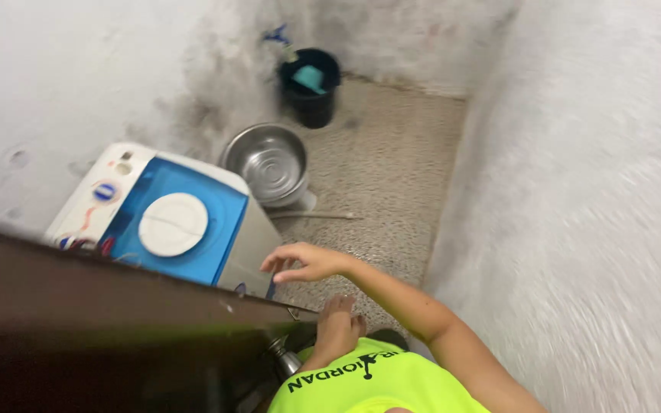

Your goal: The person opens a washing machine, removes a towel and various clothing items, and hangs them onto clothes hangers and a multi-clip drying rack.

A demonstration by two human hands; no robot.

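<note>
My right hand (300, 264) reaches forward with its fingers apart and nothing in them. It hovers just beside the near right corner of a small white and blue washing machine (162, 222) that has a round white lid. My bare foot (338, 325) stands on the speckled floor below the hand. My left hand is out of sight.
A dark brown door or panel (78, 306) covers the lower left. Behind the machine a steel basin (269, 162) leans against the stained wall. A dark bucket (311, 88) holding a teal scoop stands under a blue tap (277, 34). A thin rod (315, 216) lies on the floor. A rough white wall (575, 191) closes the right side.
</note>
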